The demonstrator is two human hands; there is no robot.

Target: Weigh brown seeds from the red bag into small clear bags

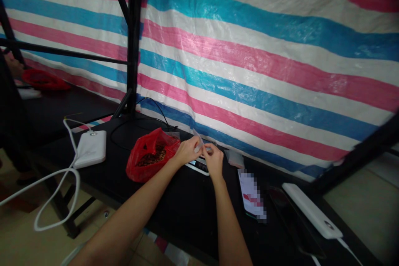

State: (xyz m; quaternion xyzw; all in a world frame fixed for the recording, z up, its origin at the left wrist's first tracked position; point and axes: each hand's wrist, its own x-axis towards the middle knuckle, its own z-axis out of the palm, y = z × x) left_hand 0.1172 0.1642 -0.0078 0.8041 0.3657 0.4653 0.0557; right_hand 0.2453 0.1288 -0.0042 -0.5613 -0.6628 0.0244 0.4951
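Observation:
My left hand (186,151) and my right hand (213,159) meet over a small scale (199,165) on the black table (174,212). Both pinch a small clear plastic bag (198,144) between the fingertips, held just above the scale. A red plastic bag (150,153) lies open just left of my left hand, with brown pieces inside it. Whether the clear bag has anything in it I cannot tell.
A white power bank (91,148) with a looping white cable (52,187) lies at the table's left. Another white power bank (311,210), a dark phone (291,220) and a printed card (252,194) sit to the right. A striped tarp (264,62) hangs behind; a black post (134,41) stands left.

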